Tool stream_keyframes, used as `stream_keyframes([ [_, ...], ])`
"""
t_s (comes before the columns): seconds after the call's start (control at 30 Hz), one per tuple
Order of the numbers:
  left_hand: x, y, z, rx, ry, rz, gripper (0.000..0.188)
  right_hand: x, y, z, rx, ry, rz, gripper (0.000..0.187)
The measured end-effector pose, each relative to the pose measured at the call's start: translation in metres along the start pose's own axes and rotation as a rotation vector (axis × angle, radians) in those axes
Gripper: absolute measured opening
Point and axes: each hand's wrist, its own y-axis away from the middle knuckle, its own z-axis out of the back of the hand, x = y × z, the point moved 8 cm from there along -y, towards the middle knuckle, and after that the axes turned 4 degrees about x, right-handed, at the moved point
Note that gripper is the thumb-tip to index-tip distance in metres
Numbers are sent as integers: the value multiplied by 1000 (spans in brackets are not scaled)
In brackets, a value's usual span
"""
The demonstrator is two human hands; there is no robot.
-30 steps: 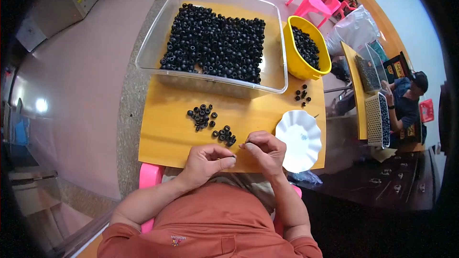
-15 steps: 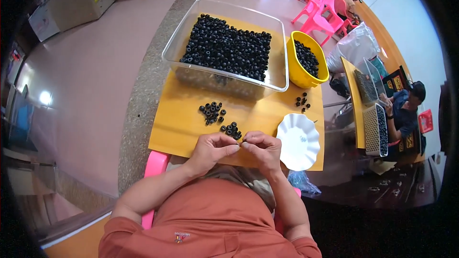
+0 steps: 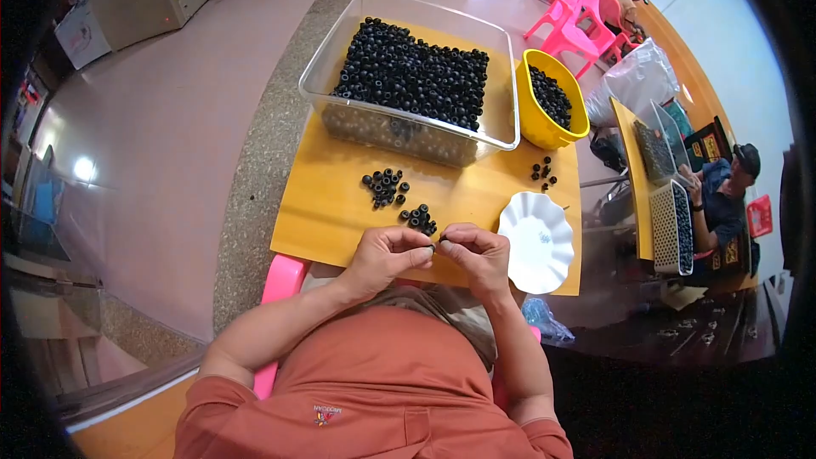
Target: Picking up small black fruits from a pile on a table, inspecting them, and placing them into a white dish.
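Observation:
Both hands meet over the near edge of the yellow table, thumbs and forefingers closed in pinches almost touching. My left hand [image 3: 387, 255] pinches a small black piece, mostly covered by the fingertips. Another dark bit [image 3: 444, 238] shows at the fingertips of my right hand [image 3: 480, 257]; whether it is a separate piece cannot be made out. Just beyond the fingers lies a small pile of round black pieces with holes [image 3: 416, 219]. A second loose pile [image 3: 385, 187] sits farther off to the left. To the right of my right hand is a white scalloped plate [image 3: 520, 255].
A clear plastic bin [image 3: 501, 132] of black pieces stands at the table's far side, beside a yellow basket [image 3: 548, 131] of similar ones. Several pieces [image 3: 542, 172] lie before the basket. At the right, a co-worker [image 3: 722, 195] sits by a perforated white basket [image 3: 665, 229]. Pink chairs [image 3: 578, 13] stand beyond.
The view has shifted slightly, so the table and bins appear a little higher and farther right. Both hands keep their pinch close together over the table edge.

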Motion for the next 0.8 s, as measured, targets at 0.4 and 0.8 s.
stream_keyframes([
  [0.4,-2,2,-2,53,-59,-51,12,5,2,-9,139,5,22,9],
  [0.8,2,5,-1,60,-101,-62,13,1,5,-16,181,-23,-16,8],
])
